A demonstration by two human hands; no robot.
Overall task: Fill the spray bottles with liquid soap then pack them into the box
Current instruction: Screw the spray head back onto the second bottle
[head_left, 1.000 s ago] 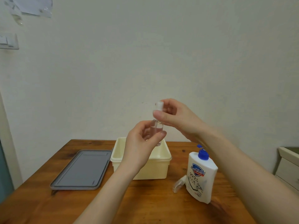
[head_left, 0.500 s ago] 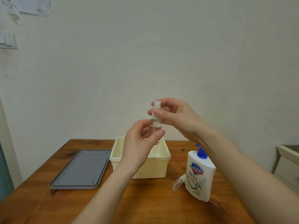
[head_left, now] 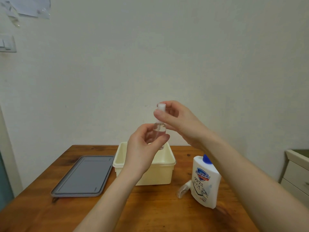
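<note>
A small clear spray bottle [head_left: 159, 129] is held upright in the air above the cream box [head_left: 155, 173]. My left hand [head_left: 143, 148] grips its body from the left. My right hand [head_left: 177, 121] pinches the white spray cap [head_left: 161, 107] on top between thumb and fingers. The white liquid soap bottle [head_left: 204, 181] with a blue pump stands on the table to the right of the box, partly behind my right forearm. A second small clear spray bottle [head_left: 184, 189] lies on its side against the soap bottle's left.
A grey box lid [head_left: 83, 176] lies flat on the wooden table [head_left: 158, 211] left of the box. A cream drawer unit [head_left: 297, 171] stands off the table's right edge. A plain wall runs close behind the table.
Both hands and the spray bottle stay in almost the same place. My right fingers have shifted slightly around the cap.
</note>
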